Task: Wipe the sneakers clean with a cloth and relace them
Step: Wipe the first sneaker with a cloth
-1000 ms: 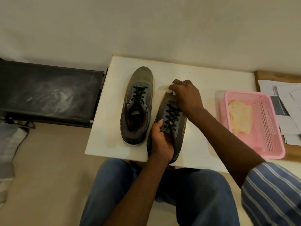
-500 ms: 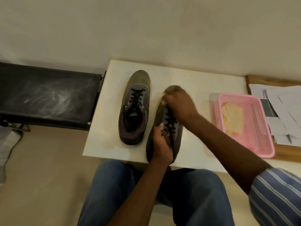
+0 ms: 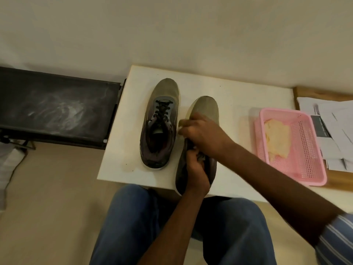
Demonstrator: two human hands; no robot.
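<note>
The left hand point(image 3: 195, 172) is gripping the near sneaker point(image 3: 202, 119) at its collar on the desk point(image 3: 238, 96). Just beyond, the right hand point(image 3: 202, 133) is curling around a barely visible pale cloth point(image 3: 180, 129) against its side. The other sneaker point(image 3: 160, 123) is lying just left.

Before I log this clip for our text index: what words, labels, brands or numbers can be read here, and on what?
None can be read.
Papers at the right edge: printing shows, too small and blurred to read.
Left sneaker and right sneaker: no legible brand or label.
Pink basket: no text visible.
</note>
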